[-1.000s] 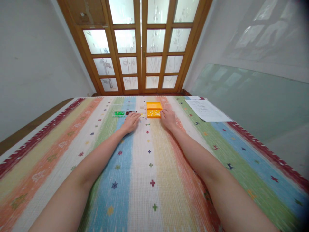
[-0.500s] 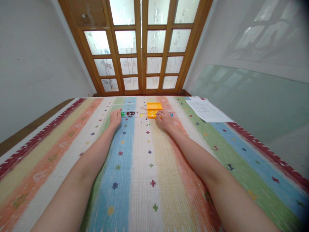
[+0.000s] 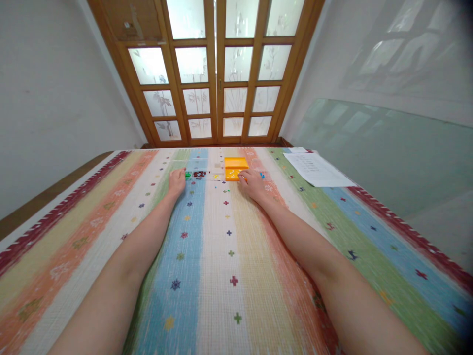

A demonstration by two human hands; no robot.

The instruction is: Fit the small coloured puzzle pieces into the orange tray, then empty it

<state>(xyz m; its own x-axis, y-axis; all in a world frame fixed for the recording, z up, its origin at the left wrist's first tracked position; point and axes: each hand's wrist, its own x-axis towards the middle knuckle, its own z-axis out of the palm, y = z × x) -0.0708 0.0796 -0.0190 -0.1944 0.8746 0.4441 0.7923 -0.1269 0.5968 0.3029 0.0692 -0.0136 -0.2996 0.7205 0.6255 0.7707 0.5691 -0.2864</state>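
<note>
My left hand (image 3: 177, 181) rests on the table with loosely bent fingers, beside small green pieces (image 3: 188, 174) at the left end of a row of clear boxes. Right of those lie dark red pieces (image 3: 200, 174), followed by a few yellow pieces (image 3: 216, 176). An orange box (image 3: 236, 160) stands open with its lid side at the back; small white pieces (image 3: 232, 173) lie in its near half. My right hand (image 3: 253, 183) reaches over that box's right edge, fingertips drawn together; anything between them is too small to make out. Blue pieces (image 3: 262, 175) show just beyond this hand.
A striped cloth (image 3: 214, 266) covers the table. Printed paper sheets (image 3: 318, 169) lie at the back right. Tiny blue and green specks sit on the cloth in front of the boxes. Behind the table are wooden glass doors (image 3: 218, 84), and a glass panel (image 3: 377, 153) leans at the right.
</note>
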